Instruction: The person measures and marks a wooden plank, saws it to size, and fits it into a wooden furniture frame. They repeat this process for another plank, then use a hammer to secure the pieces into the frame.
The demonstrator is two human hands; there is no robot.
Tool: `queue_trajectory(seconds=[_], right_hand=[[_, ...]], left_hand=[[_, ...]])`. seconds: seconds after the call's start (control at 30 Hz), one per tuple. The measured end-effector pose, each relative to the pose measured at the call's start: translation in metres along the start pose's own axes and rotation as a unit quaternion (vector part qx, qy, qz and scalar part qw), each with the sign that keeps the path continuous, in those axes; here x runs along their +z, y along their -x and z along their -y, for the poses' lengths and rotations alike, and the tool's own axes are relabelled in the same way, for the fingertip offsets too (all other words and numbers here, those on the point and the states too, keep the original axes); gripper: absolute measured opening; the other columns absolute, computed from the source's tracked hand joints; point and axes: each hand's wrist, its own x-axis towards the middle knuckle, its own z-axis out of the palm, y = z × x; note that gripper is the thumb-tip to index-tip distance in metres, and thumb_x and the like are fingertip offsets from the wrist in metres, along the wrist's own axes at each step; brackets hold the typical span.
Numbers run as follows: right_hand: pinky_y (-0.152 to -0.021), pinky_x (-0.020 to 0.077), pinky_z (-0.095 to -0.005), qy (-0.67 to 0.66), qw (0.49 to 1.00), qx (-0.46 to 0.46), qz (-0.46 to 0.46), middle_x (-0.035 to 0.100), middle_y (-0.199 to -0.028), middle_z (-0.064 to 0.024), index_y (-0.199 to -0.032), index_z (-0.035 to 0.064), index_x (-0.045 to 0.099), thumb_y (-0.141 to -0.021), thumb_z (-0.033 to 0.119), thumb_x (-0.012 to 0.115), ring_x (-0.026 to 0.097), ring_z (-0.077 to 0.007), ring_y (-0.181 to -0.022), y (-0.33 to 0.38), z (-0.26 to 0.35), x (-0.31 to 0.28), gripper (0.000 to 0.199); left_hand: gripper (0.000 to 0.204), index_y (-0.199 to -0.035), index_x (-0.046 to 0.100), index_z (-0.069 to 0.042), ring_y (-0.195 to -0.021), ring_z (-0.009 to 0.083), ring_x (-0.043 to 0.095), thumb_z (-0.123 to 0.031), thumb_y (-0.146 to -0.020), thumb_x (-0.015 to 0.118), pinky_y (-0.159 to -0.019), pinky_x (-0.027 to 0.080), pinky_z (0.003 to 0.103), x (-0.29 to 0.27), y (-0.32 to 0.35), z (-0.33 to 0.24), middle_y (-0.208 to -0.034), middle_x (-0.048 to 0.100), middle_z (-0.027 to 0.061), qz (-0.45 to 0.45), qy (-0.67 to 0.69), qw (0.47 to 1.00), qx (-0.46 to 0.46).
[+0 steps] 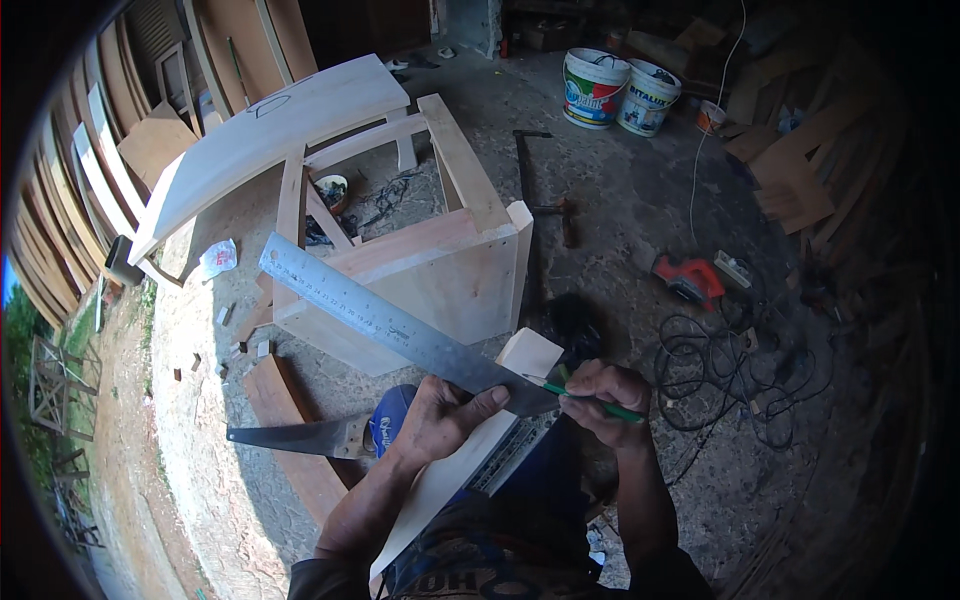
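Note:
My left hand [445, 415] presses a wide metal ruler [375, 320] across a pale wooden board [450, 470], its thumb lying on the ruler's near end. The ruler slants up and away to the left, over the wooden frame. My right hand [608, 395] is closed round a green pencil [620, 411], with the tip at the ruler's edge near the board's far end [530, 352]. The board slopes down toward my lap, and a dark metal strip [507, 455] lies along its right side. The fingers under my left hand are partly hidden.
A pale wooden furniture frame [400, 285] stands ahead. A handsaw [295, 438] rests across a brown plank [285, 430] at left. Rightward lie a hammer [568, 222], a red power tool [688, 280] and a coiled cable [720, 375]. Two paint buckets [593, 90] stand behind.

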Motion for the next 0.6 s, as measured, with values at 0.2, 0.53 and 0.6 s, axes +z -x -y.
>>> queue_trajectory(seconds=[0.2, 0.53, 0.6], right_hand=[[-0.072, 0.0572, -0.0290, 0.026, 0.997, -0.037, 0.057, 0.071, -0.088, -0.0084, -0.095, 0.0051, 0.068, -0.078, -0.005, 0.080, 0.071, -0.0161, -0.079, -0.021, -0.008, 0.002, 0.022], [-0.067, 0.0536, -0.0333, 0.188, 0.962, 0.083, 0.181, 0.069, -0.083, -0.0063, -0.087, 0.0042, 0.067, -0.087, 0.006, 0.076, 0.068, -0.0181, -0.073, -0.001, -0.001, -0.050, 0.009], [-0.066, 0.0507, -0.0363, 0.218, 0.948, 0.176, 0.148, 0.068, -0.084, -0.0080, -0.092, 0.0029, 0.067, -0.093, 0.013, 0.070, 0.066, -0.0198, -0.074, 0.024, -0.006, -0.051, 0.011]], left_hand=[[0.032, -0.123, 0.061, 0.007, -0.106, 0.0177, 0.065, -0.010, -0.097, 0.069, -0.094, 0.053, 0.034, -0.001, -0.001, -0.003, -0.113, 0.072, 0.0134, 0.027, -0.037, 0.999, -0.021], [0.026, -0.114, 0.067, 0.005, -0.094, 0.0131, 0.065, -0.013, -0.096, 0.071, -0.083, 0.052, 0.029, -0.013, -0.002, 0.009, -0.105, 0.073, 0.0096, -0.042, -0.027, 0.999, 0.020], [0.024, -0.112, 0.069, 0.005, -0.093, 0.0131, 0.065, -0.013, -0.096, 0.070, -0.083, 0.052, 0.029, -0.013, -0.003, -0.001, -0.102, 0.074, 0.0090, -0.013, -0.069, 0.997, -0.035]])
